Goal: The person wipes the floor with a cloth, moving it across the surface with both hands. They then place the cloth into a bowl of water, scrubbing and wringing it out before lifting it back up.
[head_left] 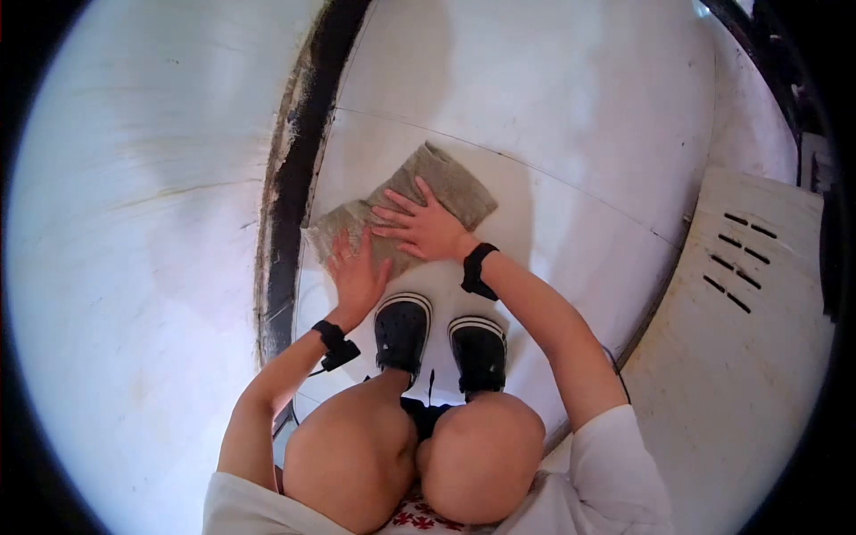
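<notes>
A grey-brown cloth (455, 183) lies spread on the white tiled floor (571, 116), just ahead of my feet. My left hand (357, 272) rests on the cloth's near left part, fingers stretched out and pointing away from me. Flat on the middle of the cloth is my right hand (423, 223), its fingers spread and pointing left. The two hands are close together, and neither is wrapped around anything. Parts of the cloth under the palms are hidden.
A white wall (152, 205) with a dark, worn base strip (299, 152) runs along the left. At right stands a pale stained panel (731, 294) with several dark slots. Black clogs (403, 330) are on my feet, close behind the cloth.
</notes>
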